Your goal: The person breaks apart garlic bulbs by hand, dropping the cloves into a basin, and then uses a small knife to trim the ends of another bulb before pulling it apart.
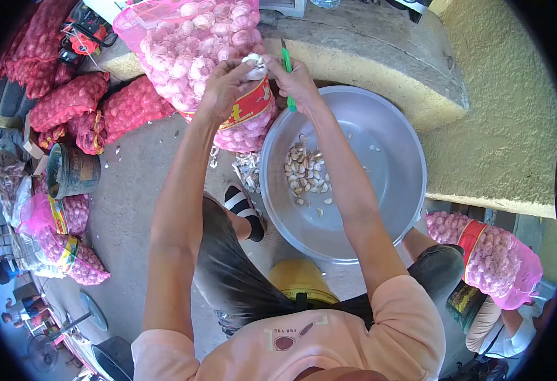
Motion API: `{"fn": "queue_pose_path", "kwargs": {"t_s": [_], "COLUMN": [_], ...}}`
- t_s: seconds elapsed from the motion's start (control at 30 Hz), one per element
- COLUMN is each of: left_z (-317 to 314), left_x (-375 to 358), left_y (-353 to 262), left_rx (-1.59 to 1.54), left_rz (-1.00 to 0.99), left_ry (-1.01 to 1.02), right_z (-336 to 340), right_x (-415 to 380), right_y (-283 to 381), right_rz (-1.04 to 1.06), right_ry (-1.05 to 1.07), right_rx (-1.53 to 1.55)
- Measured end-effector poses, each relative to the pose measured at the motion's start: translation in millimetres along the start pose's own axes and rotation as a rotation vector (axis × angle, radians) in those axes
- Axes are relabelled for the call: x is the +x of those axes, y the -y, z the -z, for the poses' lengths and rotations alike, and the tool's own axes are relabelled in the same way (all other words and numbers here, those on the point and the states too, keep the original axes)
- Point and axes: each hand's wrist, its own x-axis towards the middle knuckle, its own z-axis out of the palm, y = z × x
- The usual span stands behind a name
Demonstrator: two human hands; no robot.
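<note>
My left hand point(222, 89) grips a white garlic bulb point(255, 66), closed round it with thumb and fingertips, in front of a large pink mesh bag of garlic point(189, 54). Against the bulb's other side are the fingertips of my right hand point(298, 87). That hand is closed on a green utility knife point(287, 75), its blade end pointing up and away from me. Beneath my right forearm stands a wide grey basin point(380, 209), with loose garlic cloves point(304, 170) gathered on its left part.
A yellow bucket point(300, 279) is between my legs. Red mesh sacks point(68, 101) and a dark bucket point(72, 170) are at left. Another garlic bag point(491, 257) lies at right, near a seated person point(507, 330). A concrete ledge point(380, 70) runs behind the basin. Garlic skins point(248, 170) litter the floor.
</note>
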Motion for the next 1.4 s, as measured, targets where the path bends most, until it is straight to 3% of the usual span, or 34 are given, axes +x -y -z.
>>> {"fn": "queue_pose_path", "kwargs": {"t_s": [0.1, 0.2, 0.33, 0.4, 0.5, 0.57, 0.63, 0.7, 0.73, 0.77, 0.83, 0.97, 1.03, 1.07, 1.13, 1.17, 1.23, 1.4], "left_z": [-1, -6, -13, -19, -23, -25, -25, -29, -31, -32, -27, -18, -21, -23, -25, -26, -32, -42], "left_x": [6, 15, 22, 22, 24, 26, 25, 26, 26, 24, 28, 35, 35, 34, 33, 33, 35, 32], "left_y": [6, 13, 18, 19, 23, 27, 27, 26, 27, 28, 33, 41, 43, 44, 46, 47, 49, 48], "left_rx": [0.037, 0.044, -0.012, -0.007, 0.007, 0.016, -0.014, -0.028, -0.042, -0.056, -0.072, -0.076, -0.044, -0.008, 0.013, 0.032, 0.022, -0.045], "left_rz": [-0.037, -0.054, -0.015, -0.007, -0.003, -0.012, 0.046, 0.021, 0.0, -0.018, -0.027, -0.044, -0.059, -0.071, -0.088, -0.107, -0.139, -0.235], "left_ry": [0.062, 0.117, 0.218, 0.156, 0.045, -0.001, -0.12, -0.139, -0.16, -0.183, -0.152, -0.095, -0.137, -0.177, -0.2, -0.22, -0.26, -0.333], "right_z": [6, 11, 14, 23, 48, 62, 84, 104, 97, 93, 98, 77, 54, 47, 32, 23, 9, 12], "right_x": [6, 14, 39, 56, 81, 94, 115, 129, 115, 109, 107, 93, 83, 74, 57, 45, 27, 26], "right_y": [9, 12, -10, -28, -67, -95, -132, -174, -158, -153, -159, -127, -94, -78, -48, -35, -19, -21], "right_rz": [-0.112, -0.118, -0.112, -0.111, -0.11, 0.077, -0.028, -0.152, -0.321, -0.326, 0.054, 0.025, 0.031, 0.026, -0.094, -0.097, 0.119, 0.229], "right_ry": [-0.065, -0.019, -0.191, -0.24, -0.347, -0.479, -0.452, -0.283, -0.213, -0.21, -0.235, -0.417, -0.49, -0.49, -0.29, -0.291, -0.206, -0.224], "right_rx": [-0.025, 0.184, 0.009, -0.006, -0.257, -0.928, -0.955, -0.908, -0.792, -0.789, -1.056, -0.913, -0.309, -0.308, -0.106, -0.103, -0.068, -0.167]}}
